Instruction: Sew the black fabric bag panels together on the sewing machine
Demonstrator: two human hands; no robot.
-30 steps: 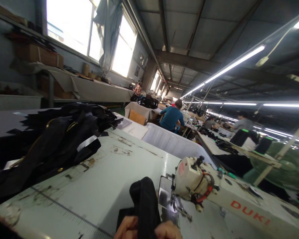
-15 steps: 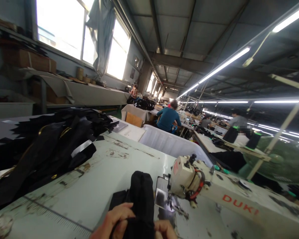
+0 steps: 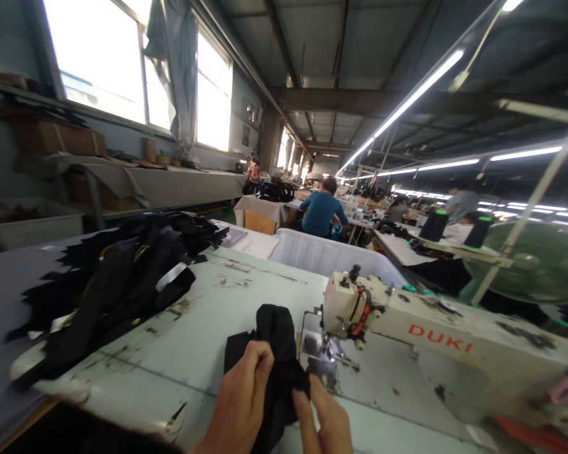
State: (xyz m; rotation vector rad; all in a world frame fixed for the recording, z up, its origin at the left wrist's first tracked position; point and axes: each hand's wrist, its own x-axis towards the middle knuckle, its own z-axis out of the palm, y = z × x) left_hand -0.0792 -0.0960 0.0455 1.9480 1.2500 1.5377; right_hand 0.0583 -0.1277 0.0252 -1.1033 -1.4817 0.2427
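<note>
A folded piece of black fabric point(image 3: 277, 331) lies on the pale sewing table, just left of the needle area. My left hand point(image 3: 243, 391) is closed on its left side, thumb and fingers pinching the cloth. On the right edge, my right hand point(image 3: 322, 416) grips the same fabric between thumb and fingers. The white sewing machine point(image 3: 435, 334), lettered DUKI, stands to the right, its lit needle and presser foot point(image 3: 331, 356) beside the cloth and apart from it. The fabric's lower end is partly hidden by my hands.
A heap of black cut pieces point(image 3: 137, 265) covers the table's left side. Behind the table stands a white plastic bin point(image 3: 326, 255). A person in a blue top point(image 3: 322, 211) sits beyond it. At right are thread cones point(image 3: 433, 225) and a green fan point(image 3: 534, 261).
My view has tilted down, showing more of both hands and the table. Both hands have come up over the black fabric, still holding it.
</note>
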